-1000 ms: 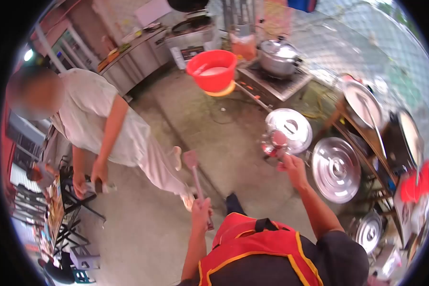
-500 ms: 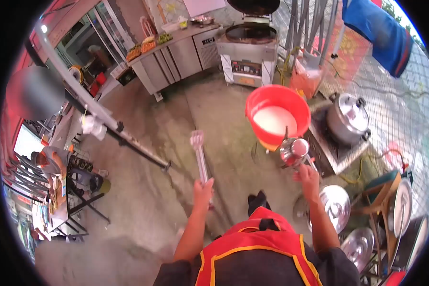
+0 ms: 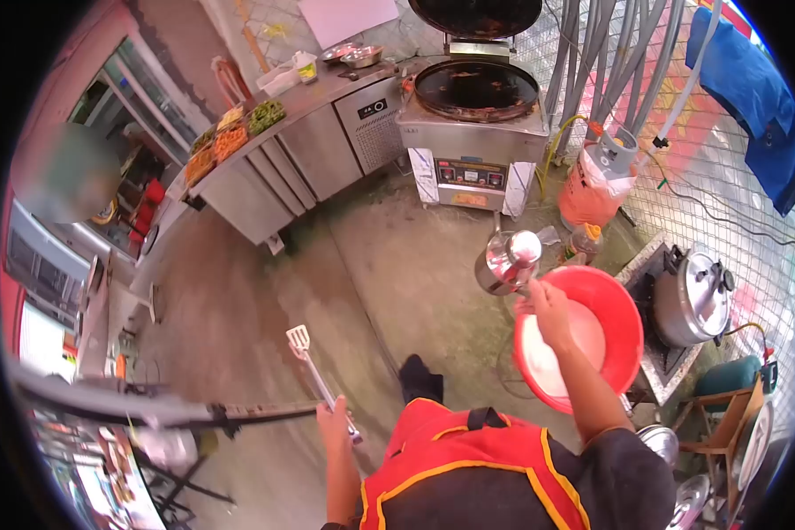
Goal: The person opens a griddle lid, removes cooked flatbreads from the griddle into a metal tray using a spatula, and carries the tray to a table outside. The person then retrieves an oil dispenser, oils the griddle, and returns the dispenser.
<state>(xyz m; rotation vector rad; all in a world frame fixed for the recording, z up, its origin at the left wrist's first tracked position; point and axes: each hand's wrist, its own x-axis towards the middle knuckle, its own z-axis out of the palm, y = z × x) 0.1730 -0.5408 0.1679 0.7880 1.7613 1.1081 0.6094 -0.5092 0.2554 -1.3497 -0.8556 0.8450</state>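
My left hand (image 3: pixel 334 424) is closed round the handle of a slotted turner (image 3: pixel 318 375), its pale slotted head pointing forward over the floor. Out in front, my right hand (image 3: pixel 543 311) grips a shiny stainless steel jug (image 3: pixel 502 268) with a rounded top and a thin part sticking up at its far side. What is inside the jug is hidden. Below my right forearm stands a red tub (image 3: pixel 625 349) with a whitish liquid (image 3: pixel 539 358) in it. The jug is beyond the tub's left rim.
A round griddle (image 3: pixel 477 91) with raised lid stands ahead, beside a steel counter (image 3: pixel 300 159) bearing trays of chopped vegetables (image 3: pixel 230 141). To the right are a gas cylinder (image 3: pixel 614 155), an orange-capped bottle (image 3: pixel 583 240) and a lidded pot (image 3: pixel 693 300) on a stove. A pole (image 3: pixel 265 412) crosses at left.
I have moved forward, so the griddle and counter look nearer. The red tub now lies under my right arm. Both hands keep hold of the turner and the jug.
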